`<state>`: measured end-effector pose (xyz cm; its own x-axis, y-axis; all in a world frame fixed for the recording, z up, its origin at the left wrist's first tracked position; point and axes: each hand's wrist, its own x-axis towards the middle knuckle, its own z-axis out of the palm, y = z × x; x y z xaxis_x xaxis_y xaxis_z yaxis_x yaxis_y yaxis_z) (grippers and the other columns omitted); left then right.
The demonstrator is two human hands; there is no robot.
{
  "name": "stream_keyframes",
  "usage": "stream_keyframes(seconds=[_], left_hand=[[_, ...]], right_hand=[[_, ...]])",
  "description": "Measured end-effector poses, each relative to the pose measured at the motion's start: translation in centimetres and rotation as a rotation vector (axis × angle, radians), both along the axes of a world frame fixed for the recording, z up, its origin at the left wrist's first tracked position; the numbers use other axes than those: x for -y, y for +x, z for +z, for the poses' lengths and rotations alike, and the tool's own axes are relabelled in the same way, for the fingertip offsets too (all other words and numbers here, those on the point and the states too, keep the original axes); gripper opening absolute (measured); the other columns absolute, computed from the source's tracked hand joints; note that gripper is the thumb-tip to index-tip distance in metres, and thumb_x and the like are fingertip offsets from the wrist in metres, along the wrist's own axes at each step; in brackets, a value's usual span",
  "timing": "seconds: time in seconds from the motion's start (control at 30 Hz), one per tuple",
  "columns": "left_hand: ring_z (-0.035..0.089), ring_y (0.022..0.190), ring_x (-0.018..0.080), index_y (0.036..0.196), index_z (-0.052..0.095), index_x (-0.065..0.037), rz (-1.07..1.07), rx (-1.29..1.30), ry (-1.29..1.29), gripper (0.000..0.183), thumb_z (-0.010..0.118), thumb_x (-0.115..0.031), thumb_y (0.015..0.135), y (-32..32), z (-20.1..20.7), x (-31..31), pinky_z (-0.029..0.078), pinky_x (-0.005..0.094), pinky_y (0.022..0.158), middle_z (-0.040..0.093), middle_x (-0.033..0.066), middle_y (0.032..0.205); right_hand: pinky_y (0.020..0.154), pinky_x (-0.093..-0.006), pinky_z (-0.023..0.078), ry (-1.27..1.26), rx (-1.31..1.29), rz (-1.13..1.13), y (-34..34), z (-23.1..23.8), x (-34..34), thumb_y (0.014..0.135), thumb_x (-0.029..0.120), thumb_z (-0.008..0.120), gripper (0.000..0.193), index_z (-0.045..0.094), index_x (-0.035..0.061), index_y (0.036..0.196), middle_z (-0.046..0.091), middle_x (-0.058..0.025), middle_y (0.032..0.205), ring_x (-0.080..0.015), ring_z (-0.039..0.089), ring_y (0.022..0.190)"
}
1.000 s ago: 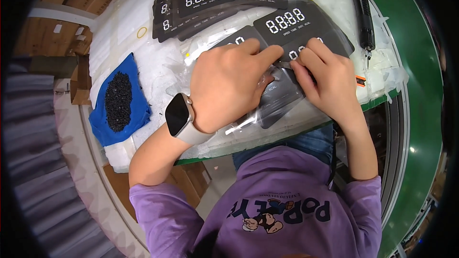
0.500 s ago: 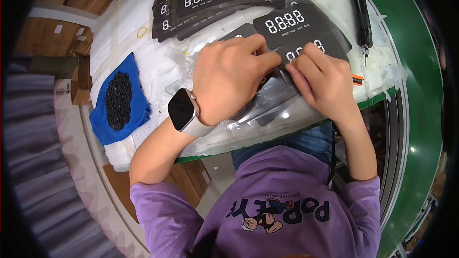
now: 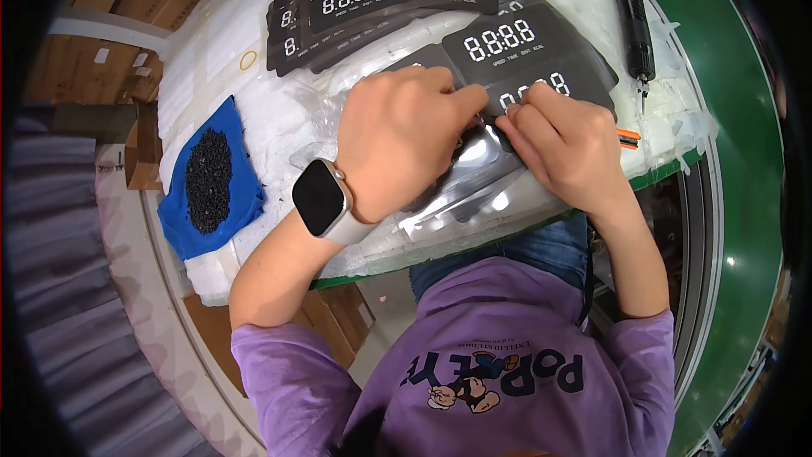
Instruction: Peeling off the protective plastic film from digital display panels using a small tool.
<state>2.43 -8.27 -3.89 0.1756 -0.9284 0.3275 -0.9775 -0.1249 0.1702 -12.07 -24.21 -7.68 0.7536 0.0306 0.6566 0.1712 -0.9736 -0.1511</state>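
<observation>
Dark printed display panel sheets (image 3: 499,41) with white digit shapes lie in front of me, and a glossy near part catches the light between my hands. My left hand (image 3: 402,131), with a watch (image 3: 321,197) at its wrist, is closed with thumb and fingers pinched at the top sheet. Close by on the right, my right hand (image 3: 565,140) pinches at the same sheet, its fingertips almost meeting the left ones. What exactly sits between the fingertips is hidden.
More panel sheets (image 3: 359,2) are stacked at the far side. A black pen-shaped electric screwdriver (image 3: 636,30) lies far right, above an orange-and-black tool (image 3: 628,139). Left is a blue cloth (image 3: 243,203) bearing small black pieces (image 3: 208,173). A yellow rubber band (image 3: 248,60) lies beyond it.
Both hands have shifted slightly left, still pinching. The near part of the sheet between them now shows a bright reflection, so its surface has tilted or bent.
</observation>
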Motion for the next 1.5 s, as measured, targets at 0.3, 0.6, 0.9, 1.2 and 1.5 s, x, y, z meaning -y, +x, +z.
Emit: stream_keyframes(seconds=[0.3, 0.6, 0.9, 1.2, 1.5], left_hand=[[0.066, 0.074, 0.0282, 0.1, 0.074, -0.014, -0.1, -0.109, 0.033, 0.025, 0.081, -0.014, 0.076, 0.9, 0.5, -0.1, 0.051, 0.0389, 0.061, 0.065, 0.0037, 0.082], [0.065, 0.07, 0.0274, 0.093, 0.074, -0.013, -0.169, -0.121, -0.05, 0.02, 0.081, -0.011, 0.075, 1.2, 0.4, -0.4, 0.05, 0.0384, 0.058, 0.063, 0.0031, 0.079], [0.064, 0.07, 0.0275, 0.086, 0.07, -0.01, -0.182, -0.042, -0.022, 0.017, 0.079, -0.007, 0.072, 1.2, 0.3, -0.3, 0.05, 0.0387, 0.058, 0.062, 0.0039, 0.079], [0.063, 0.073, 0.0279, 0.088, 0.064, -0.007, -0.211, -0.013, 0.027, 0.015, 0.073, -0.008, 0.077, 1.4, 0.3, 0.0, 0.049, 0.0402, 0.059, 0.057, 0.0055, 0.078], [0.065, 0.077, 0.0309, 0.089, 0.06, -0.004, -0.402, -0.05, 0.039, 0.014, 0.068, -0.004, 0.077, 2.8, 1.1, -0.6, 0.051, 0.0399, 0.063, 0.064, 0.0084, 0.089]], right_hand=[[0.046, -0.0334, 0.046, -0.055, 0.022, 0.104, -0.2, 0.4, 0.0, 0.074, 0.005, 0.082, 0.022, 0.061, 0.0018, 0.079, 0.058, -0.008, 0.077, -0.0225, 0.059, 0.057], [0.047, -0.0328, 0.048, -0.088, 0.047, 0.077, -0.2, 0.4, -0.2, 0.075, 0.01, 0.076, 0.02, 0.056, 0.0054, 0.076, 0.052, -0.0047, 0.077, -0.018, 0.059, 0.063], [0.046, -0.0344, 0.048, -0.015, 0.003, 0.047, -0.1, 0.2, -0.1, 0.077, 0.012, 0.077, 0.025, 0.053, 0.0058, 0.075, 0.047, -0.0048, 0.074, -0.0189, 0.059, 0.06], [0.048, -0.0357, 0.049, 0.031, -0.062, 0.01, 0.0, -0.1, -0.1, 0.079, 0.013, 0.078, 0.023, 0.055, 0.0063, 0.079, 0.05, -0.0047, 0.079, -0.0204, 0.061, 0.062], [0.05, -0.0389, 0.048, 0.128, -0.098, 0.033, 0.0, 0.0, 0.1, 0.083, 0.013, 0.077, 0.02, 0.057, 0.0067, 0.083, 0.052, -0.0065, 0.083, -0.0269, 0.061, 0.06]])
